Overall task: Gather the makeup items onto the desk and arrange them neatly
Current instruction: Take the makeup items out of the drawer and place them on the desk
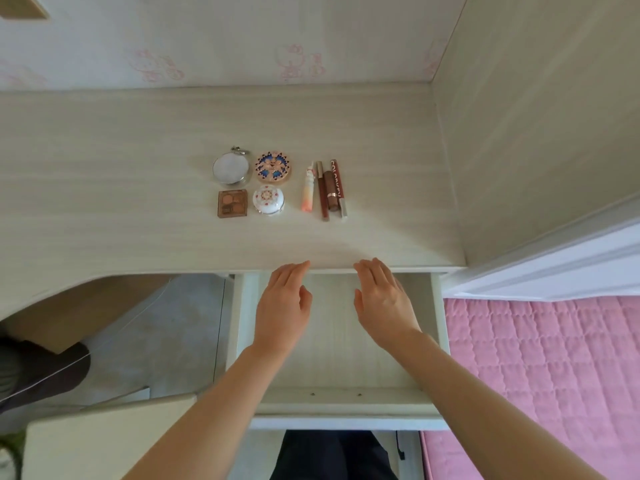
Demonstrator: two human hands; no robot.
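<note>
Your left hand (pixel 281 306) and right hand (pixel 382 306), fingers straight and holding nothing, hover over the pulled-out drawer (pixel 341 396); makeup items (pixel 277 183) line the tabletop (pixel 104 174).

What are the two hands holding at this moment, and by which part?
Nothing. The left hand and the right hand are both open, fingers nearly straight, above the open drawer.

White lettering along red lip pencil (pixel 337 183) reads roughly "COLORKEY". Small print on eyeshadow palette (pixel 232 203) too blurred.
</note>
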